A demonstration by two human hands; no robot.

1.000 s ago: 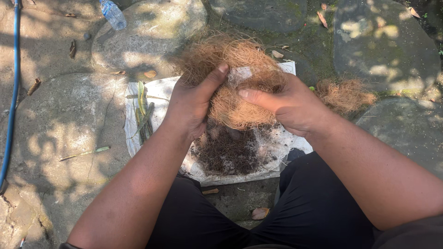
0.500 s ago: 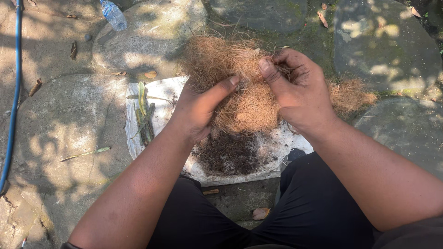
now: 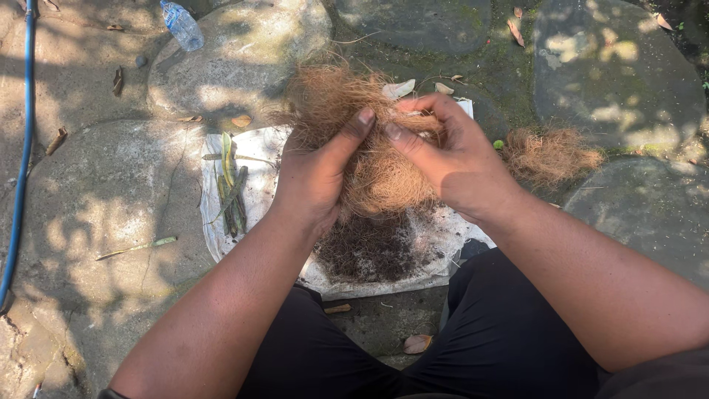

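Both hands grip the coir clump [image 3: 369, 148]: left hand [image 3: 314, 181], right hand [image 3: 450, 159]; dark crumbs [image 3: 369, 247] already litter the white sheet [image 3: 258, 185], much fibre left.

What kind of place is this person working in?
Probably a garden or yard outdoors. The ground is large flat stones in dappled sunlight, with dry leaves and a blue hose along one side. Both hands, left and right, grip brown fibre over a white sheet.
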